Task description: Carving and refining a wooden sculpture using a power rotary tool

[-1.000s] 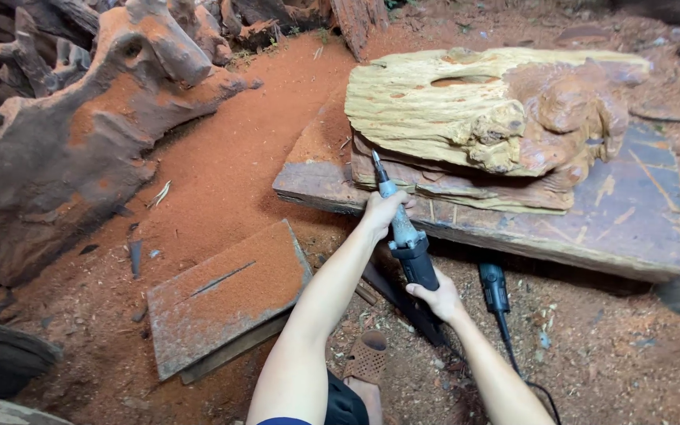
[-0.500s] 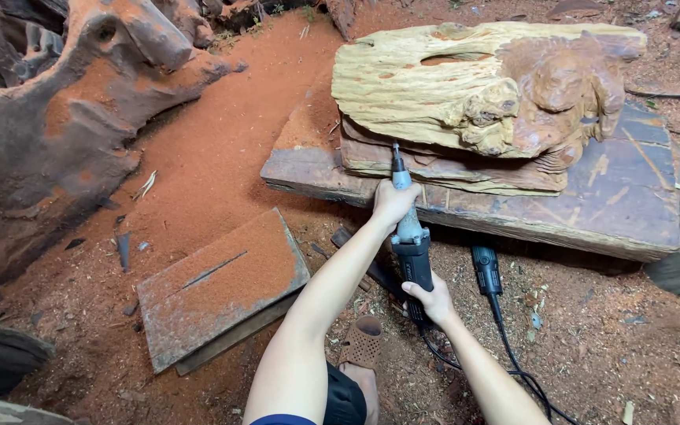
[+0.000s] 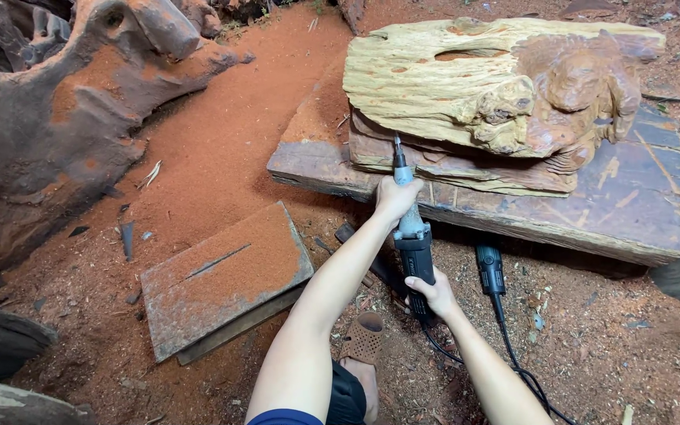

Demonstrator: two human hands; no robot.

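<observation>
My left hand grips the front neck of a grey and black die grinder. My right hand holds its black rear body. The grinder's bit touches the lower left edge of a large pale wood carving. This carving has a reddish figure shaped on its right side and lies on a dark wooden slab. A black cord runs from the grinder's back end down to the lower right.
A second black power tool lies on the ground under the slab's edge. A flat dusty board sits to the left. A big dark root stump fills the upper left. Red sawdust covers the ground. My sandalled foot is below.
The view has shifted, so the carving sits a bit higher and further right. Both hands keep the grinder against the carving's lower left edge.
</observation>
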